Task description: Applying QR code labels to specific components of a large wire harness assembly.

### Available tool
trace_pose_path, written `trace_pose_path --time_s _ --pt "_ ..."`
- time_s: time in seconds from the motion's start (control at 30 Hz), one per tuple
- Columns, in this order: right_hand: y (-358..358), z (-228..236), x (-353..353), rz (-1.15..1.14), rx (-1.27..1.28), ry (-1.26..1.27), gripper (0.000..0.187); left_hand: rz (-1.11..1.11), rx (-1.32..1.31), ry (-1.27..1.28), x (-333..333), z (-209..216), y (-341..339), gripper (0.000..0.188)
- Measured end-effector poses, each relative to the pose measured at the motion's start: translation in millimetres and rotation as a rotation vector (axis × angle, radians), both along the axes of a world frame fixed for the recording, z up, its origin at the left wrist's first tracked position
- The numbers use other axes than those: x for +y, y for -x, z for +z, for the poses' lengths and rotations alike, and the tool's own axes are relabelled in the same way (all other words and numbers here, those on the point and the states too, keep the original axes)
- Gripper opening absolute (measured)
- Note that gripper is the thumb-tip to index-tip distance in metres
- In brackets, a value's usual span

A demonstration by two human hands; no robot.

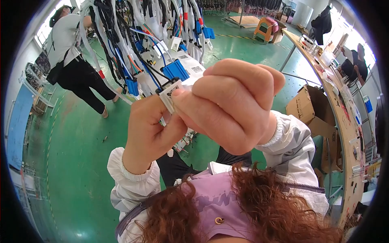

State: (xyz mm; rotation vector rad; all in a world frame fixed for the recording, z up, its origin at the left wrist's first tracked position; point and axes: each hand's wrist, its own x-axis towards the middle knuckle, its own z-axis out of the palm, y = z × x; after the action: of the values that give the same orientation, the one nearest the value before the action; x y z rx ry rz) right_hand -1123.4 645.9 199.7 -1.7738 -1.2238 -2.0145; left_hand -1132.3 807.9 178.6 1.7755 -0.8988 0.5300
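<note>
My left hand [150, 131] and my right hand [237, 105] meet in front of me, both closed. Between their fingertips is a small white label [171, 95] printed with a square code, at the end of dark wires. My right thumb presses on its face, while the left fingers pinch it from below and partly hide its lower end. Just beyond it hangs a blue connector [175, 70]. A bundle of wires [117, 44] in black, white and grey sleeving comes down from above, with another blue connector [132, 86] on the left and a white connector [174, 43] behind.
A person [69, 44] stands at the far left beside the wire bundle. A long wooden bench [324, 73] with small parts on it curves along the right, an open cardboard box [308, 105] below it. An orange stool [265, 30] stands farther back on the green floor [85, 170].
</note>
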Motion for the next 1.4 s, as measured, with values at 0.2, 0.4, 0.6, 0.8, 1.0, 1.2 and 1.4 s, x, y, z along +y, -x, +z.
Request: trace_pose_path --time_s 0.2,0.4,0.6,0.8,1.0,1.2,1.4 --pt "1.8 0.3 -0.2 0.000 0.021 0.011 0.024 -0.003 0.019 -0.002 0.4 0.3 1.1 0.010" --pt "0.5 3.4 -5.2 -0.005 0.054 0.069 0.026 -0.002 -0.025 -0.010 0.8 -2.4 -2.8 0.010" --pt "-4.3 20.1 -21.2 0.398 0.581 0.167 0.022 -0.031 -0.004 0.042 2.4 -3.7 -2.2 0.010" --pt "-24.5 12.2 0.1 0.655 0.926 0.043 0.021 -0.021 -0.135 0.141 -6.2 -3.3 -7.0 0.015" --pt "-30.4 6.2 -0.9 0.832 1.119 0.124 0.013 0.136 0.024 0.171 8.5 -19.2 -1.0 0.042" --pt "-51.3 -4.1 -12.2 0.912 1.477 -0.108 0.032 0.041 0.176 0.306 71.8 -24.4 19.4 0.015" --pt "-71.7 -54.9 51.5 0.625 1.255 -0.122 0.027 0.619 0.395 0.450 112.7 0.7 63.2 0.019"
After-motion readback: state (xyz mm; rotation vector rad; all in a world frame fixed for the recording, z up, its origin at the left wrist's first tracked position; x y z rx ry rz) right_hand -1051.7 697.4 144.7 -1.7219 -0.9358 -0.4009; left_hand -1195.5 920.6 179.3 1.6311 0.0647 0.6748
